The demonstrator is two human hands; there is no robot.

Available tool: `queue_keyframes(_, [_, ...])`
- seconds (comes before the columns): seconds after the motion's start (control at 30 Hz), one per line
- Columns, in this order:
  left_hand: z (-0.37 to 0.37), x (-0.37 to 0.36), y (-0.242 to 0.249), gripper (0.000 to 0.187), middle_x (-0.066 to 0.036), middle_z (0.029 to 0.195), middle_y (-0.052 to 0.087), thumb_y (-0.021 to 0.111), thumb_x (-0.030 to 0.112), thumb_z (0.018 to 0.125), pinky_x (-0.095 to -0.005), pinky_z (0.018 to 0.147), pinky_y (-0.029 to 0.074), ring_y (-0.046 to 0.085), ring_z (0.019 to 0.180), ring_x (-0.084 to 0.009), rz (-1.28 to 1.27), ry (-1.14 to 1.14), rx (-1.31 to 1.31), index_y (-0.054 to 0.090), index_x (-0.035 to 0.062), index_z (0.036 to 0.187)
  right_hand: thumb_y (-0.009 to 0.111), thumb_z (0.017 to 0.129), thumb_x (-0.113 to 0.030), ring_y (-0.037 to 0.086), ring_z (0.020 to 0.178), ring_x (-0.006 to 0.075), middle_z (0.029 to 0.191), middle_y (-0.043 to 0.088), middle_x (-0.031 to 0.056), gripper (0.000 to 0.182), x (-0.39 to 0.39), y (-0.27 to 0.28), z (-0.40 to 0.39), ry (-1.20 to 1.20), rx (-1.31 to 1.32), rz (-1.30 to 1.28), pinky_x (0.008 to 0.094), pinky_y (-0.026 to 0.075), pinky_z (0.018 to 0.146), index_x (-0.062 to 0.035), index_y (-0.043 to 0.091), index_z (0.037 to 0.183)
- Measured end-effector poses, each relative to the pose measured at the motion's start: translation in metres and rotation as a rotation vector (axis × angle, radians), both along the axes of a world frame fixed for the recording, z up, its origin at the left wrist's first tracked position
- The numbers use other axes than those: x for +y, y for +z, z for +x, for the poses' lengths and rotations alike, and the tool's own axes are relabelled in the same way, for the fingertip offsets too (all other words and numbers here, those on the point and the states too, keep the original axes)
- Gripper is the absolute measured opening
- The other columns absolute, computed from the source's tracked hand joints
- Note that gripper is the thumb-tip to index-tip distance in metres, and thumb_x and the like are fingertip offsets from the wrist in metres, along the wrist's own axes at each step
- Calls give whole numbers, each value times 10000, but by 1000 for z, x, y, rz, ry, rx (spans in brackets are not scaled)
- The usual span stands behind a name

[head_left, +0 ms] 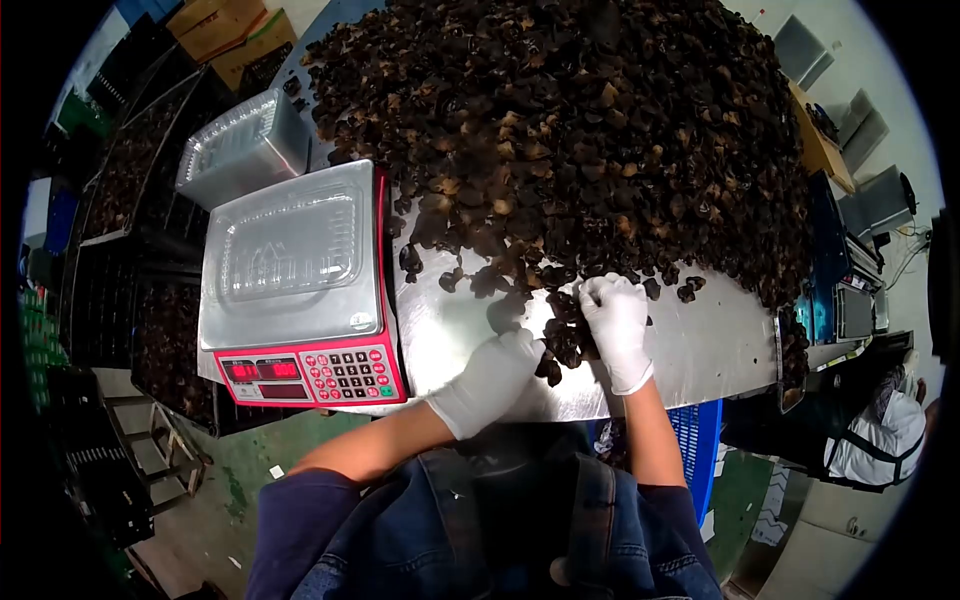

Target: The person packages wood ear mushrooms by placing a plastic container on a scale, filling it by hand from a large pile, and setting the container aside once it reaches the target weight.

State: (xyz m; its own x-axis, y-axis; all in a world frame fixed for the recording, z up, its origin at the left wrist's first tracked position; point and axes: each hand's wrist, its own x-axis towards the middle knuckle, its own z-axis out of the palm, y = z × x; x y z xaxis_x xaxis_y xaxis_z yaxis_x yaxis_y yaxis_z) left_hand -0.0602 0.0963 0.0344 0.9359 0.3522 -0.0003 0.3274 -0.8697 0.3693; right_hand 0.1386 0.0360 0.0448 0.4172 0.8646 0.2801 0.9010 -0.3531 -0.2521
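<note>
A big heap of dark, wavy-edged wood ear mushrooms point(590, 130) spreads over a metal table point(440, 345). Close to my body, a small cluster of wood ear mushrooms point(566, 340) lies between my hands. My left hand point(497, 378), in a white glove, is closed at the left side of this cluster; its fingertips are partly hidden. A blurred mushroom piece point(507, 313) shows just above its knuckles. On the cluster's right, my right hand point(617, 325), also gloved, has its fingers bent together at the heap's front edge. What either hand grips cannot be made out.
To the left stands a red scale point(305, 375) with a clear plastic tray point(290, 247) on its plate. Stacked clear trays point(245, 145) sit behind it. Dark crates point(165, 330) line the left side. A blue basket point(700, 450) is below the table; another person point(880, 440) is at the right.
</note>
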Motion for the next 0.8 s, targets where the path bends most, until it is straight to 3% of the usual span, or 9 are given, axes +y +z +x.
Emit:
queue_keyframes(0.07, [4, 11, 11, 229, -63, 950, 566, 664, 244, 805, -356, 748, 524, 595, 970, -249, 19, 43, -17, 589, 100, 967, 732, 808, -84, 657, 819, 263, 828, 679, 81, 65, -9, 0, 17, -70, 157, 160, 371, 520, 724, -72, 717, 870])
queue_keyframes(0.13, [13, 26, 19, 422, -93, 1080, 584, 704, 236, 731, -388, 805, 518, 585, 1013, -277, 306, 189, 79, 589, 72, 1102, 741, 800, -60, 652, 863, 267, 901, 680, 103, 134, -6, 12, 28, -179, 165, 350, 366, 518, 793, -56, 716, 932])
queue_keyframes(0.2, [24, 43, 23, 591, -134, 1183, 562, 737, 253, 699, -410, 838, 512, 572, 1052, -304, 295, 248, -18, 542, 48, 1218, 791, 770, -92, 604, 989, 264, 1038, 648, 94, 327, 1, 5, 47, -192, 116, 294, 353, 497, 865, -79, 712, 1087])
queue_keyframes(0.37, [33, 56, 30, 1126, -264, 1441, 413, 856, 320, 592, -444, 943, 500, 506, 1186, -392, 74, 268, 76, 282, -29, 1495, 754, 786, -136, 602, 970, 266, 975, 651, 89, 169, 9, -4, 46, -62, 158, 239, 361, 496, 834, -74, 745, 944])
queue_keyframes(0.47, [23, 53, 34, 1156, -261, 1458, 390, 868, 331, 596, -451, 961, 497, 485, 1219, -386, 30, 237, 126, 254, -23, 1509, 706, 812, -40, 627, 906, 226, 963, 654, 85, 98, -3, 7, 41, -56, 277, 429, 321, 504, 810, -29, 730, 905])
queue_keyframes(0.53, [21, 51, 41, 1214, -257, 1480, 358, 884, 380, 591, -460, 999, 479, 444, 1261, -390, -9, 228, 206, 217, -20, 1523, 677, 837, 2, 621, 908, 178, 981, 638, 85, 88, -15, 26, 31, -146, 587, 531, 282, 508, 778, 5, 711, 918])
queue_keyframes(0.67, [18, 44, 27, 1286, -260, 1498, 325, 862, 522, 597, -489, 1070, 407, 383, 1298, -422, -19, 203, 243, 170, -19, 1537, 626, 868, 57, 596, 889, 108, 1011, 670, 52, 141, -54, 12, 48, -345, 957, 478, 219, 459, 809, 22, 678, 994])
queue_keyframes(0.73, [23, 35, 13, 1307, -278, 1501, 313, 803, 624, 609, -538, 1077, 376, 364, 1307, -446, 142, 183, 229, 156, -27, 1539, 676, 875, -12, 601, 1028, 175, 1149, 644, 106, 231, -72, 8, 51, -344, 907, 349, 270, 470, 906, 12, 657, 1104])
queue_keyframes(0.8, [27, 28, 12, 1341, -304, 1505, 282, 757, 695, 599, -591, 1043, 386, 346, 1318, -485, 114, 157, 230, 137, -32, 1541, 813, 804, -197, 519, 1243, 264, 1344, 537, 162, 583, -82, 14, 41, -114, 419, 211, 355, 440, 1033, -23, 573, 1306])
